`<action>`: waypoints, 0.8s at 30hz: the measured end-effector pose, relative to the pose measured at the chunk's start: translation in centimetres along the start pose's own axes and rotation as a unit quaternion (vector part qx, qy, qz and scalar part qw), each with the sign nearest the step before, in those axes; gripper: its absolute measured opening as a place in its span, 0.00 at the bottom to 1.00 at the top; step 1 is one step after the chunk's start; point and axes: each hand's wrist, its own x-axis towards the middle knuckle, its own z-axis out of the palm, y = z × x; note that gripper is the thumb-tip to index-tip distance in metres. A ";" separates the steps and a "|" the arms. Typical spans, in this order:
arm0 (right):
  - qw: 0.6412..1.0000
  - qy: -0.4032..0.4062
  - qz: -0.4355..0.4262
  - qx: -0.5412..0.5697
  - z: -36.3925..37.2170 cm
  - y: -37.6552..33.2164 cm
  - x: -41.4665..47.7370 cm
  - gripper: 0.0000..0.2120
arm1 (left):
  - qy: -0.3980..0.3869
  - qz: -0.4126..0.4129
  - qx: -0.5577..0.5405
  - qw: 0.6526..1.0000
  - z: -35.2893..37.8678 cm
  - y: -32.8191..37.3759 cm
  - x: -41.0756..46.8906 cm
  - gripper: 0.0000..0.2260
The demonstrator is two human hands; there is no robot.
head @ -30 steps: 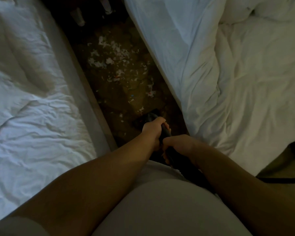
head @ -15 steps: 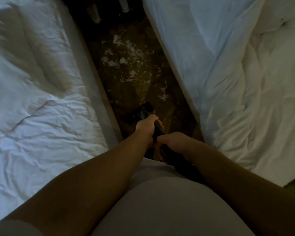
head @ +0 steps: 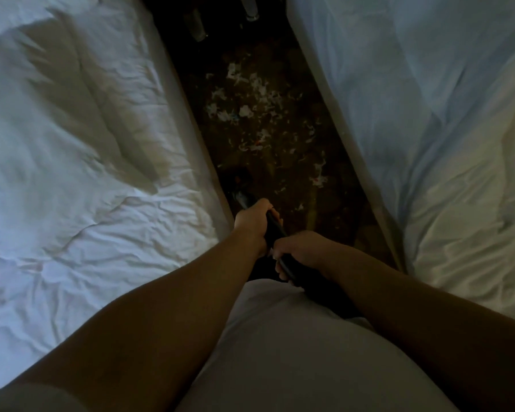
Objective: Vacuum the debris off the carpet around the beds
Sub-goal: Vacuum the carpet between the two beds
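A dark strip of carpet (head: pixel 333 203) runs between two white beds. Several white paper scraps (head: pixel 247 111) lie scattered over its middle and far part. A black vacuum wand (head: pixel 272 230) slants from my waist down to the floor. Its dark nozzle (head: pixel 238 185) rests on the carpet close to the left bed's side, short of the scraps. My left hand (head: pixel 254 220) grips the wand further forward. My right hand (head: pixel 298 252) grips it just behind, nearer my body.
The left bed (head: pixel 72 173) with rumpled white sheets borders the strip. The right bed (head: pixel 443 144) with a white duvet borders the other side. Pale furniture legs (head: pixel 252 10) and a dim object (head: pixel 197 28) stand at the far end of the gap.
The nozzle has moved left and forward along the carpet toward the left bed's side. My view has shifted, so the gap now sits nearer the centre. Both hands keep their grip.
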 end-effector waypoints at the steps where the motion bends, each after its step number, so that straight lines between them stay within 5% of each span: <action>1: 1.000 -0.001 0.001 0.003 0.1 -0.4 0.1 0.06 | 0.000 0.000 -0.006 1.000 -0.1 0.3 0.3 0.05; 13: 0.999 0.038 -0.002 0.006 -5.4 3.6 -3.4 0.09 | -0.031 -0.013 0.046 0.998 6.2 -3.9 -2.0 0.10; 24: 0.995 0.098 0.012 0.030 -17.2 19.0 -11.4 0.09 | -0.065 -0.018 0.080 0.995 20.0 -20.2 -7.7 0.06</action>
